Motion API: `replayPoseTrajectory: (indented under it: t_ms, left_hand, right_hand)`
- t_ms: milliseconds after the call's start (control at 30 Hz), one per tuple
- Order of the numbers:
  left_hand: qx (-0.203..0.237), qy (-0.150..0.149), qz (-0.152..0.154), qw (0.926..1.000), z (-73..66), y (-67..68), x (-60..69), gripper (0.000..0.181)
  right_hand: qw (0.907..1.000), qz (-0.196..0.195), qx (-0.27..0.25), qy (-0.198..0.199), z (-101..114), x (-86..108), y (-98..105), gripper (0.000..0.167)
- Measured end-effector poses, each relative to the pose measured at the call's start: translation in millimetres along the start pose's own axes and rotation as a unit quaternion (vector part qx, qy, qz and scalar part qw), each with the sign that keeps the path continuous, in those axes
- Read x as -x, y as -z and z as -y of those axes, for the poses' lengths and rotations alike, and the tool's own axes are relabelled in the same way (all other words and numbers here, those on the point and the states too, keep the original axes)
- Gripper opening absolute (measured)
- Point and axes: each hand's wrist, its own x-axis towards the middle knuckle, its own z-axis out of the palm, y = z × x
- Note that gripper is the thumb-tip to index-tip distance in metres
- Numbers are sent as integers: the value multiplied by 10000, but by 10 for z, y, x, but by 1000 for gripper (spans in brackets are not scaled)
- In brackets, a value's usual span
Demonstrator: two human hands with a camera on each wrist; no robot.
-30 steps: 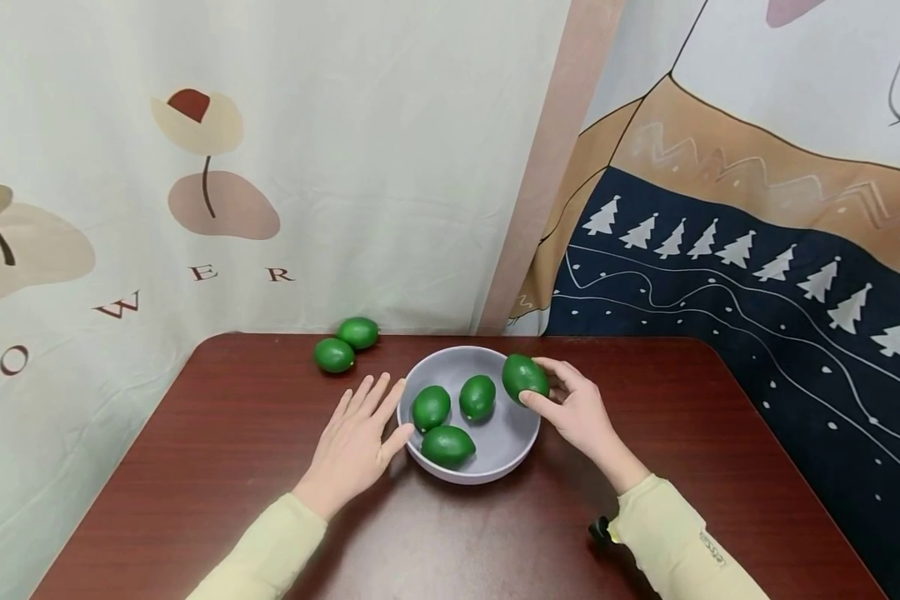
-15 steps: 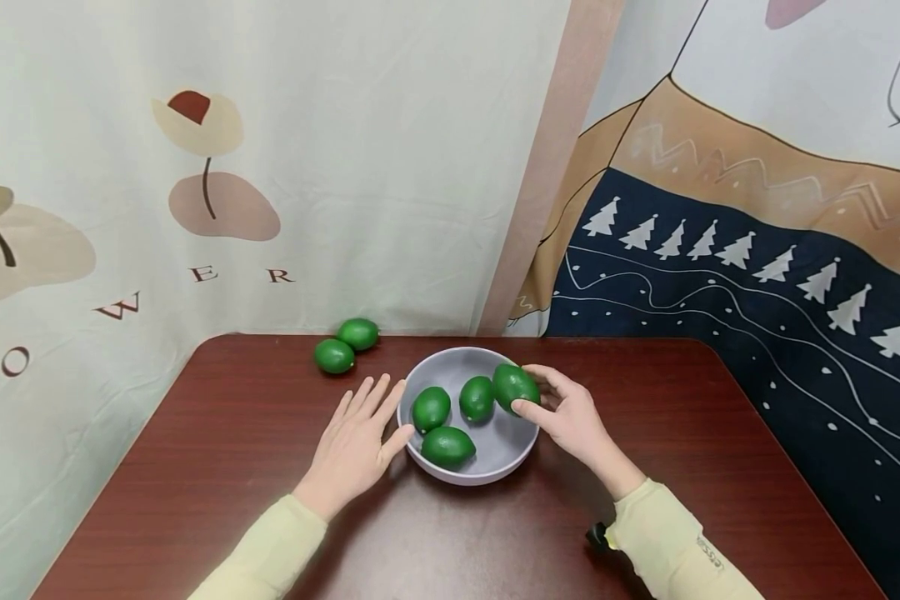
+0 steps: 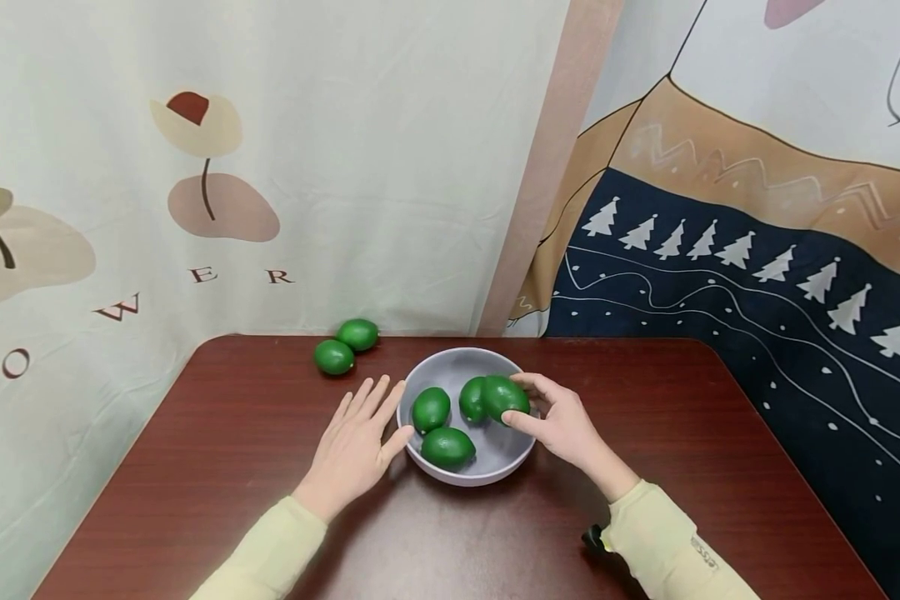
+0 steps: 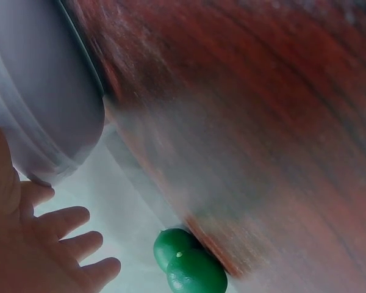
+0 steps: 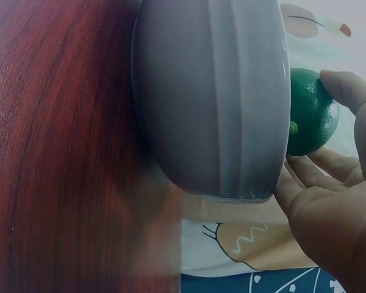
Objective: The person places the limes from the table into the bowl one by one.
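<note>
A round grey bowl (image 3: 461, 477) stands on the table with several green limes in it. My right hand (image 3: 566, 421) grips a lime (image 3: 506, 398) between thumb and fingers, just inside the bowl's right rim. That lime partly covers another lime (image 3: 472, 400) behind it. On the bowl's left side lie a lime (image 3: 431, 409) and, in front of it, a further lime (image 3: 448, 448). My left hand (image 3: 356, 446) has its fingers straight and spread, touching the bowl's left rim. In the right wrist view the held lime (image 5: 311, 113) shows above the rim, partly hidden by the bowl wall (image 5: 213, 97).
Two more limes, one nearer (image 3: 334, 357) and one farther (image 3: 358, 334), touch each other at the back of the brown table (image 3: 217, 450), left of the bowl. Patterned curtains (image 3: 390, 167) hang right behind the table's back edge.
My right hand has carried its lime from over the right rim leftward and lower into the bowl, and it now overlaps the middle lime. The left hand has stayed in place.
</note>
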Motion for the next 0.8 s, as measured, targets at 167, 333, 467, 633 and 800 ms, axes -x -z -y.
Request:
replayPoseTrajectory:
  t_ms: [167, 333, 467, 633, 800]
  left_hand:
    - [30, -3, -9, 10000, -3, 2, -1, 66]
    - [14, 7, 8, 10000, 0, 1, -1, 66]
    - [-6, 0, 7, 10000, 5, -4, -2, 66]
    - [-22, -4, -10, 10000, 12, -12, -4, 66]
    - [-40, 9, 3, 10000, 13, -16, -4, 66]
  right_hand:
    - [9999, 79, -19, 124, 13, -2, -27, 47]
    - [9990, 179, 319, 270, 14, -15, -56, 47]
    - [9969, 339, 640, 309, 11, -22, -72, 47]
    - [9935, 565, 934, 318, 42, -36, -80, 49]
    - [9888, 800, 1192, 399, 67, -59, -91, 50]
